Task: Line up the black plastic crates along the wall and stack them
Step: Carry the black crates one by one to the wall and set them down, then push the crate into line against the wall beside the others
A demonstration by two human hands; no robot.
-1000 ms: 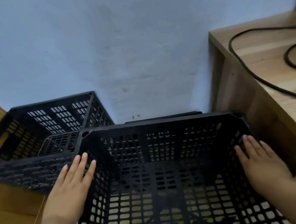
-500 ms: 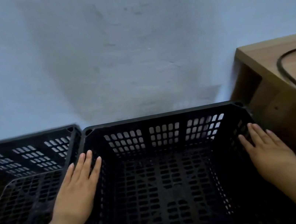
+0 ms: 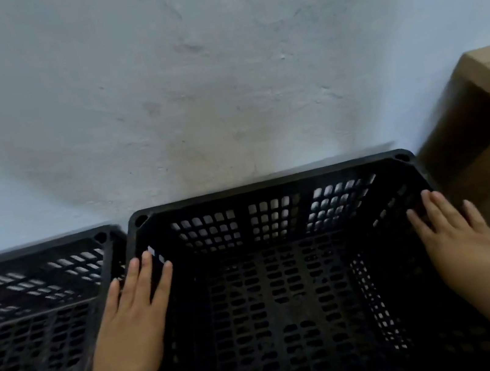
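Observation:
A black perforated plastic crate (image 3: 269,183) fills the middle of the head view, its far rim close against the pale wall (image 3: 220,77). My left hand (image 3: 134,324) lies on its left rim with fingers stretched forward. On the right rim rests my right hand (image 3: 458,243), fingers likewise extended. Both hands hold the crate from its two sides; the thumbs are hidden. A second black crate (image 3: 32,251) stands directly to the left, rim beside rim, also against the wall.
A wooden piece of furniture (image 3: 485,131) stands tight against the held crate's right side, at the wall. The left crate runs out of view at the left edge. The floor is hidden beneath the crates.
The crate in my hands has moved forward to the wall, level with and beside the left crate. The view has tilted up, and the wooden top with its cable has slid out to the right.

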